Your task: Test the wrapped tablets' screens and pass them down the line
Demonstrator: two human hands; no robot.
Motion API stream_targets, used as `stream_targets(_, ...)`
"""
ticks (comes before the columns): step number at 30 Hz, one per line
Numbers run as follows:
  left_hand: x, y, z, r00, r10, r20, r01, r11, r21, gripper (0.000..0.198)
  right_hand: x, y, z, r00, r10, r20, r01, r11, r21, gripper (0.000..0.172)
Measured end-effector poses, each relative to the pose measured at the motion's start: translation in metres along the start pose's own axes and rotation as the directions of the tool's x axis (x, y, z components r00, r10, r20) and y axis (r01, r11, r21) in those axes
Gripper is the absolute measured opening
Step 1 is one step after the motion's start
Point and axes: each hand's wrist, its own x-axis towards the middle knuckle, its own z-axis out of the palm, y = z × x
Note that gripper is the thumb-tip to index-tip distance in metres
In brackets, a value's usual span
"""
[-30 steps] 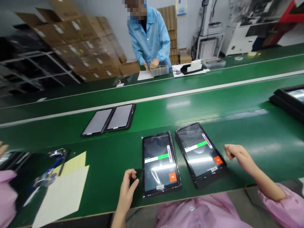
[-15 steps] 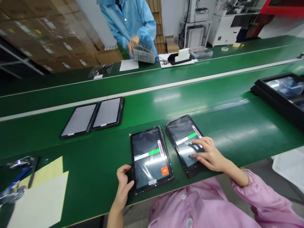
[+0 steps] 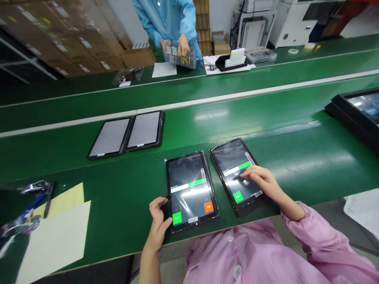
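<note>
Two tablets with lit dark screens lie side by side before me. At the lower left edge of the left tablet (image 3: 189, 201), my left hand (image 3: 158, 219) rests with thumb and fingers apart. That screen has a green box and an orange box labelled "Fail" near its bottom. Over the right tablet (image 3: 229, 157) my right hand (image 3: 262, 179) reaches in from the right, index finger stretched toward the middle of the screen and the other fingers bent. A green box glows at this screen's lower left; its lower right is partly covered by the hand.
Farther left lie two more tablets (image 3: 144, 130) with pale screens. Paper sheets (image 3: 59, 236) and a pen (image 3: 49, 199) are at the near left. A black tray (image 3: 352, 118) stands at right. Across the bench a person in blue (image 3: 174, 19) holds a clear bundle (image 3: 177, 55).
Green boxes have appeared at the lower left of both near screens. My right hand went from spread fingers to one pointing finger. My left hand stays at the tablet's edge.
</note>
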Motion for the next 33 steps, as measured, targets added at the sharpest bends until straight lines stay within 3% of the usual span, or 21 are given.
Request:
stream_targets(2, -0.001, 0.002, 0.002, 1.000, 0.021, 0.016, -0.022, 1.000, 0.005, 0.059, 0.000, -0.001, -0.001, 0.993, 0.115, 0.000, -0.111, 0.962, 0.249, 0.055)
stream_targets(4, -0.003, 0.003, 0.003, 0.998, 0.032, 0.045, -0.035, 0.997, 0.064, 0.060, -0.002, -0.006, -0.001, 0.993, 0.070, 0.093, -0.094, 0.955, 0.281, 0.064)
stream_targets(7, -0.003, 0.005, -0.002, 0.997, 0.005, 0.081, -0.020, 0.984, 0.178, 0.065, -0.011, -0.016, 0.001, 0.946, -0.142, 0.290, 0.181, 0.977, -0.110, 0.059)
stream_targets(9, 0.006, 0.010, -0.011, 0.993, -0.009, 0.117, -0.012, 0.984, 0.179, 0.069, -0.016, -0.019, 0.001, 0.884, -0.221, 0.412, 0.382, 0.849, -0.365, 0.045)
stream_targets(12, 0.038, 0.035, -0.023, 0.955, 0.014, 0.296, -0.100, 0.955, 0.280, 0.068, -0.007, -0.009, -0.008, 0.835, -0.272, 0.478, 0.505, 0.723, -0.471, 0.036)
stream_targets(14, 0.069, 0.064, -0.019, 0.910, 0.062, 0.410, -0.256, 0.861, 0.439, 0.063, 0.014, 0.008, -0.021, 0.896, -0.264, 0.358, 0.425, 0.748, -0.511, 0.041)
stream_targets(16, 0.102, 0.096, -0.001, 0.856, 0.158, 0.492, -0.431, 0.744, 0.511, 0.059, 0.043, 0.031, -0.031, 0.979, -0.188, 0.080, 0.202, 0.832, -0.517, 0.051)
stream_targets(18, 0.131, 0.122, 0.025, 0.787, 0.199, 0.584, -0.549, 0.659, 0.514, 0.059, 0.069, 0.054, -0.036, 0.977, -0.026, -0.211, -0.055, 0.928, -0.369, 0.059)
stream_targets(20, 0.153, 0.138, 0.050, 0.744, 0.175, 0.644, -0.598, 0.604, 0.527, 0.060, 0.084, 0.072, -0.033, 0.926, 0.160, -0.343, -0.213, 0.969, -0.122, 0.068)
stream_targets(22, 0.167, 0.143, 0.067, 0.724, 0.140, 0.675, -0.616, 0.573, 0.541, 0.058, 0.084, 0.081, -0.028, 0.895, 0.287, -0.340, -0.280, 0.957, 0.072, 0.071)
stream_targets(25, 0.175, 0.142, 0.072, 0.699, 0.132, 0.703, -0.627, 0.586, 0.514, 0.057, 0.070, 0.075, -0.023, 0.882, 0.372, -0.289, -0.326, 0.925, 0.195, 0.064)
stream_targets(30, 0.166, 0.152, 0.071, 0.680, 0.124, 0.722, -0.657, 0.541, 0.526, 0.061, 0.059, 0.054, -0.030, 0.836, 0.488, -0.252, -0.456, 0.872, 0.175, 0.055)
stream_targets(33, 0.165, 0.156, 0.081, 0.701, 0.119, 0.703, -0.669, 0.451, 0.591, 0.064, 0.060, 0.064, -0.036, 0.788, 0.556, -0.264, -0.545, 0.830, 0.121, 0.054)
